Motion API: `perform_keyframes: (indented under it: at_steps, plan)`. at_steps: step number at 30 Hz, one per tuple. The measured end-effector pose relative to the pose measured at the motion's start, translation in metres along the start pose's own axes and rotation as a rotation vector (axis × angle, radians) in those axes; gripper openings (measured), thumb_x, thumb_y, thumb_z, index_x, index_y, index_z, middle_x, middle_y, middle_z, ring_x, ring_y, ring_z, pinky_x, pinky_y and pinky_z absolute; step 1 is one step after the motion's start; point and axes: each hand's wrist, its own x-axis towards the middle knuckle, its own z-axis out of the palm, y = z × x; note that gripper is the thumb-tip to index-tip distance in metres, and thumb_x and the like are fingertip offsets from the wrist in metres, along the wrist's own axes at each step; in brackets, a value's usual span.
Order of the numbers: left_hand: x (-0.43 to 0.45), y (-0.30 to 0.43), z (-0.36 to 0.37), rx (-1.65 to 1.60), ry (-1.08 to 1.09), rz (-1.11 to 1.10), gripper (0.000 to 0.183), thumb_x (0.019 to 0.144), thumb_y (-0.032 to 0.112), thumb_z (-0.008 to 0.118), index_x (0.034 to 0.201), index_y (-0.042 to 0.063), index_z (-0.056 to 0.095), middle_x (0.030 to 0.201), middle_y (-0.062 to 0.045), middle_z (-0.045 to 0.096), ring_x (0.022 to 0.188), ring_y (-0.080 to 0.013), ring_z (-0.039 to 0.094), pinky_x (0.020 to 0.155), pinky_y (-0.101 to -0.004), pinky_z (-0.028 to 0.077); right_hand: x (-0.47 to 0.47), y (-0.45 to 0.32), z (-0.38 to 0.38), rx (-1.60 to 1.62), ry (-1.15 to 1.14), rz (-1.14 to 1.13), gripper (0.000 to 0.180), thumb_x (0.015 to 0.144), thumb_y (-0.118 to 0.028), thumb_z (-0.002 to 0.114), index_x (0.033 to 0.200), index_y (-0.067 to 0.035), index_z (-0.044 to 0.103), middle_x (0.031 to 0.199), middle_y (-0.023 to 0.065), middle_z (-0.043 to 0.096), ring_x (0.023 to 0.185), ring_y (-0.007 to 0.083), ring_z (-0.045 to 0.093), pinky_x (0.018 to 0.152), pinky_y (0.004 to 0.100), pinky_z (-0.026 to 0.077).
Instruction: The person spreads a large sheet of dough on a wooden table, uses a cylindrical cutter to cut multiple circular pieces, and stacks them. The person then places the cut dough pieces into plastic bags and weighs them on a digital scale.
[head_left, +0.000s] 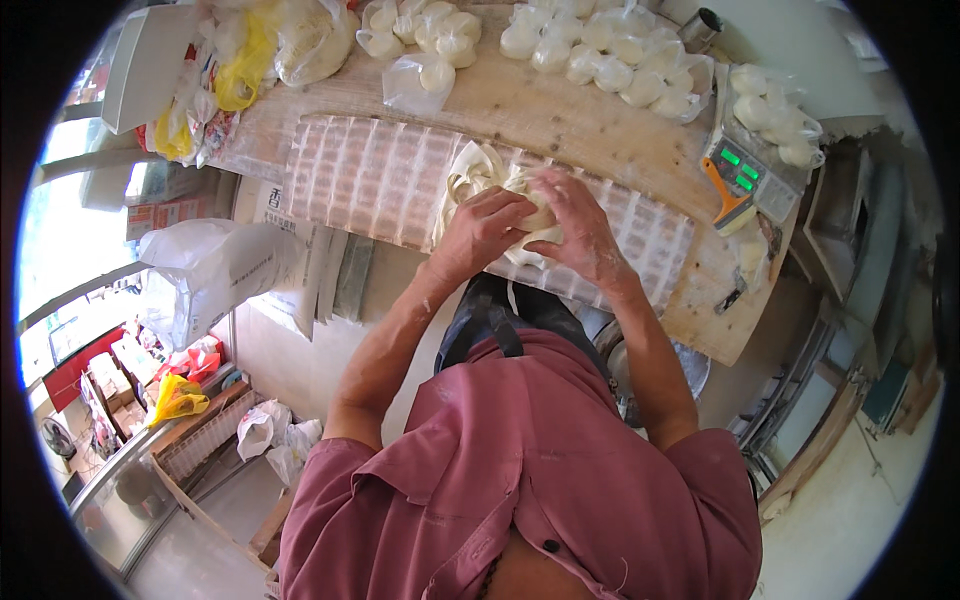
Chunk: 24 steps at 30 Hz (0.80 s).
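Note:
A pile of pale dough strips or noodles (474, 171) lies on a long board or tray with a grid pattern (367, 176), in front of me. My left hand (487, 225) is at the near side of the pile, its fingers curled onto the dough. Beside it my right hand (581, 225) is spread, thumb apart from the fingers, around the right part of the pile; its fingertips are slightly blurred. Some dough shows between the two hands. The fingers partly cover it, so how firmly each hand grips cannot be seen.
Bags of dough balls (630, 56) line the wooden table's (517, 112) far side. A digital scale (739, 172) and an orange-handled scraper (721, 187) stand at the right. Plastic bags (247, 67) hang at the left; a large white sack (217, 262) is nearer.

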Motion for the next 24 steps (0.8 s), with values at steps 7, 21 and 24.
perform_keyframes:
  at_steps: [7,21,24]
  plan:
    - [0.03,0.02,0.004,-1.023,0.319,-0.273,0.078,0.098,0.06,0.066,0.15,0.006,0.045,0.14,-0.014,0.061,0.124,-0.0245,0.061,0.104,-0.0407,0.05,0.01,-0.024,-0.041,0.275,0.322,0.077,0.041,0.07,-0.01,0.091,0.107,-0.002,0.074,0.101,0.0114,0.074,0.095,0.0308,0.07,0.088,0.0403,0.056]
    - [0.076,0.071,0.066,-1.891,0.548,-0.824,0.051,0.109,0.062,0.041,0.102,0.016,0.062,0.077,0.001,0.061,0.069,-0.0149,0.06,0.058,-0.0289,0.046,-0.002,-0.044,-0.059,0.239,0.306,0.166,0.062,0.087,-0.043,0.083,0.129,0.001,0.07,0.131,0.0183,0.064,0.13,0.0342,0.054,0.108,0.0462,0.045]
    - [0.058,0.049,0.084,-1.603,0.419,-0.616,0.047,0.112,0.057,0.039,0.104,0.016,0.059,0.084,0.0,0.062,0.072,-0.0154,0.061,0.06,-0.029,0.047,0.002,-0.047,-0.061,0.19,0.315,0.189,0.05,0.085,-0.032,0.086,0.12,0.001,0.072,0.127,0.0169,0.067,0.121,0.0342,0.06,0.103,0.046,0.048]
